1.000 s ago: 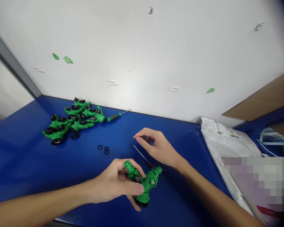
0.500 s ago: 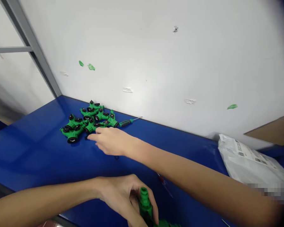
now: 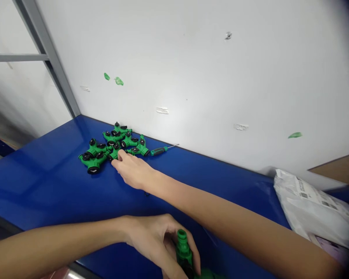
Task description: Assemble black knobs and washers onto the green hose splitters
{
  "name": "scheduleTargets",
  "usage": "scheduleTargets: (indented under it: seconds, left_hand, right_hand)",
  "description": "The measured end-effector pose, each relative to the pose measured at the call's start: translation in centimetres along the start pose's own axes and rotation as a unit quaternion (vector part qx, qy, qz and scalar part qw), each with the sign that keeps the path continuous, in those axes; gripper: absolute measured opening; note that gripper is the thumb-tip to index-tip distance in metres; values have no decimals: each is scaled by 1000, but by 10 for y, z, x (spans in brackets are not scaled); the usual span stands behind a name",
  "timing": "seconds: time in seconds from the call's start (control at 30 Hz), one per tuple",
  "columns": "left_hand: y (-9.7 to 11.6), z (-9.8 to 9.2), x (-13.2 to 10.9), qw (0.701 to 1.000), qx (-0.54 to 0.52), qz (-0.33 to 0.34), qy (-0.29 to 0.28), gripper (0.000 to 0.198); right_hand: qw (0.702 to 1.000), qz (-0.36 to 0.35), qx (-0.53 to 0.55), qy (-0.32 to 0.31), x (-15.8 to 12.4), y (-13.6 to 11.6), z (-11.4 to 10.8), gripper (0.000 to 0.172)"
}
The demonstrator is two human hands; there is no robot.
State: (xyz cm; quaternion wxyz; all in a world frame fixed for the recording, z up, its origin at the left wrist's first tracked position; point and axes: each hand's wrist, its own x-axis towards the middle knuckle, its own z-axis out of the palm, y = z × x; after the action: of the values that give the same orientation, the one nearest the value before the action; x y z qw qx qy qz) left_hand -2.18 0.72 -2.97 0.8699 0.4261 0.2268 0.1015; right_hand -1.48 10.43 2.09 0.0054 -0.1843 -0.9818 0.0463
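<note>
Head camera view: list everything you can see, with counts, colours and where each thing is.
Hose splitters: several, green with black parts, piled at the table's back edge.
Screwdriver: one, green and black handle, beside the pile.
Work table: one, blue, under everything.
Wall: one, white, behind the table.
Plastic mailer bag: one, white, far right on the table.
Metal frame: one, grey, far left.
Hose splitter: one, green, in the left hand.
Left hand: one, bottom centre, gripping it.
Right hand: one, reaching to the pile's edge.

Blue bench [image 3: 46, 186], green hose splitters [image 3: 103, 153], screwdriver [image 3: 158, 151]
</note>
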Motion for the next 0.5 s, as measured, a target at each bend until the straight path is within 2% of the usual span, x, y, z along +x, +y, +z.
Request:
scheduleTargets:
  seconds: [0.17, 0.3, 0.4, 0.5]
  left_hand:
    - [3, 3, -5, 1000, -2, 16, 3, 63]
    - [4, 4, -8, 1000, -10, 23, 1, 59]
    - [6, 7, -9, 998, -32, 52, 8, 52]
    - [11, 10, -11, 993, -47, 97, 38, 48]
  right_hand:
    - [999, -29, 41, 0, -1, 2, 1, 26]
    - [993, -14, 115, 26, -6, 8, -6, 32]
    - [977, 25, 193, 87, -30, 20, -18, 36]
    - [944, 95, 276, 154, -77, 39, -28, 25]
